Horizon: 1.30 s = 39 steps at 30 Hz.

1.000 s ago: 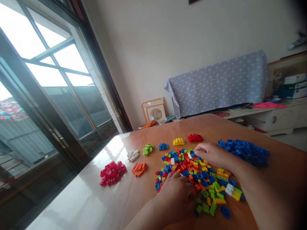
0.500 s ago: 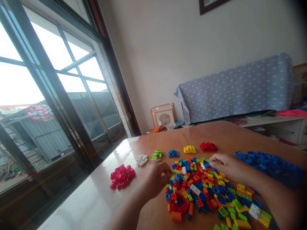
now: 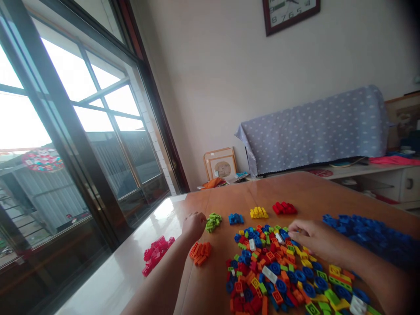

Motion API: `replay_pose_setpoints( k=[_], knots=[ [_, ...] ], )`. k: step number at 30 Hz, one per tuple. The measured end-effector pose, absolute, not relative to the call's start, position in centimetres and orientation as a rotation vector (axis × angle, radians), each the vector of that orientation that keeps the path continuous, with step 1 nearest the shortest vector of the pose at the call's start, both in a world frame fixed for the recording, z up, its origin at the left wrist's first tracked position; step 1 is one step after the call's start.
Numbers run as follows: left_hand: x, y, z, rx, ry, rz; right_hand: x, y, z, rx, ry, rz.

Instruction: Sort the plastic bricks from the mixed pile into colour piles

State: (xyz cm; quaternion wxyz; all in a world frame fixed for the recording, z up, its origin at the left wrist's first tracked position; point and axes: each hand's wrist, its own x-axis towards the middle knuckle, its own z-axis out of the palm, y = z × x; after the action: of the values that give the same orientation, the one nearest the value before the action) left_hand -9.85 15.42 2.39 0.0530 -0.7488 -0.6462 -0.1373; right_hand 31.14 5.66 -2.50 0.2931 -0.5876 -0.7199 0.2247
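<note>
A mixed heap of small coloured building bricks (image 3: 278,271) lies on the brown table (image 3: 295,192). My left hand (image 3: 194,224) is stretched out to the small green brick pile (image 3: 213,222), its fingers closed right beside it; whether it holds a brick is hidden. It covers the white pile. My right hand (image 3: 311,238) rests on the far right edge of the mixed heap, fingertips pinched among the bricks there. Sorted piles lie around: orange (image 3: 201,253), pink-red (image 3: 156,253), blue (image 3: 236,218), yellow (image 3: 259,213), red (image 3: 284,208).
A big pile of blue bricks (image 3: 367,234) lies at the right. The table's glossy left edge runs beside a tall window (image 3: 82,131). Behind the table stand a cloth-covered object (image 3: 315,127), a low cabinet (image 3: 377,175) and framed pictures (image 3: 220,164). A clock (image 3: 290,11) hangs on the wall.
My left hand has moved from the near side of the mixed heap out to the green pile at the far left. My right hand has stayed on the heap. The view tilted up.
</note>
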Motion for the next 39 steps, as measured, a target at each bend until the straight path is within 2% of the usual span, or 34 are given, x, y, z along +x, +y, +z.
replay_pose_setpoints(
  k=[10,20,24,28,34,39],
  knots=[
    [-8.9,18.0,2.7,-2.327,-1.852,-0.330,31.1,5.6,-2.4,-1.582,-1.917,0.593],
    [-7.1,16.3,3.2,-2.328,-1.799,-0.404,31.0,5.4,-1.9,-1.590,-1.916,0.542],
    [-3.7,13.5,3.9,-2.496,-1.623,-0.443,30.7,4.6,-1.0,-1.600,-1.892,0.534],
    [1.4,8.0,4.8,-2.835,-1.218,-0.585,30.4,4.1,0.0,-1.614,-1.863,0.520],
    [6.3,-0.3,5.2,-3.261,-0.778,-0.392,30.2,3.7,0.6,-1.647,-1.876,0.501],
    [8.0,-2.6,3.1,-3.309,-0.629,-0.224,30.2,3.8,0.6,-1.653,-1.856,0.472]
  ],
)
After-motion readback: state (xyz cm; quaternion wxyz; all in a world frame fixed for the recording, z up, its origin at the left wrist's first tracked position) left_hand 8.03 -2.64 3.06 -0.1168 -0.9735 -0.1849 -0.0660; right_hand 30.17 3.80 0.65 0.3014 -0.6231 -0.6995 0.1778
